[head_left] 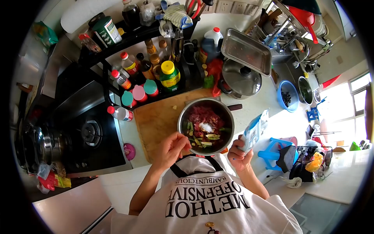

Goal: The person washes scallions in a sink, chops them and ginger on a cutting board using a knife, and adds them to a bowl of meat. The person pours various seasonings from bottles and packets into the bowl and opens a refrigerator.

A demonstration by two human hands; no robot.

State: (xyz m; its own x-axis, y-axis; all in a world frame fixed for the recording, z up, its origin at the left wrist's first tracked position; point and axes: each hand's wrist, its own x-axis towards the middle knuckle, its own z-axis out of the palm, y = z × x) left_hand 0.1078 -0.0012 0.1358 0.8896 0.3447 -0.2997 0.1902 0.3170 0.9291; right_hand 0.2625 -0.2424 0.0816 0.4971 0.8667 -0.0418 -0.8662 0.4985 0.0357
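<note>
A steel pot stands partly on the wooden cutting board. Inside it lie red raw meat, green and pale slices, and a small heap of white powder. My left hand is at the pot's near left rim, its fingers curled together; whether anything is between them is too small to tell. To the right of the pot, my right hand grips a blue and white bag, held upright.
A black rack with bottles and jars stands behind the board. At left is a gas stove. Behind right are a lidded pot, a metal tray, a blue basin and a sink. A blue stool stands at right.
</note>
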